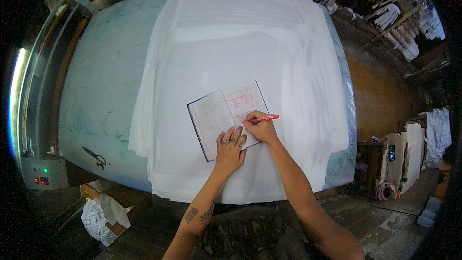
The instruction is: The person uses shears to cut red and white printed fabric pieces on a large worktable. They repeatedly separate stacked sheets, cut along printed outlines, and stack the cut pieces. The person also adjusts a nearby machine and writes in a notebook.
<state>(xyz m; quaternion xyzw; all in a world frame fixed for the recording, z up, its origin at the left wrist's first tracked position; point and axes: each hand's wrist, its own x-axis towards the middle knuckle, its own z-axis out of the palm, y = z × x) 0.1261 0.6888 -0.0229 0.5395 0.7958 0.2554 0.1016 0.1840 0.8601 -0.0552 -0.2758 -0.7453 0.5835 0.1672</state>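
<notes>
An open lined notebook (209,115) with a dark blue cover edge lies tilted on a broad stack of white sheets (216,58). Red handwriting shows on its right page. My right hand (260,127) pinches a red pen (270,117), its writing end down at the right page near the fold; the exact tip is hidden by my fingers. Flat across the lower part of the notebook rests my left hand (231,149), fingers stretched out, a ring on one of them. Nothing is in the left hand.
Black-handled scissors (96,158) lie on the bluish tabletop (106,77) at left. Beyond the left edge runs a rail machine with a grey control box (45,172) and lit buttons. White bundled cloth (98,221) sits on the floor at lower left; shelves with cloth (404,38) stand at right.
</notes>
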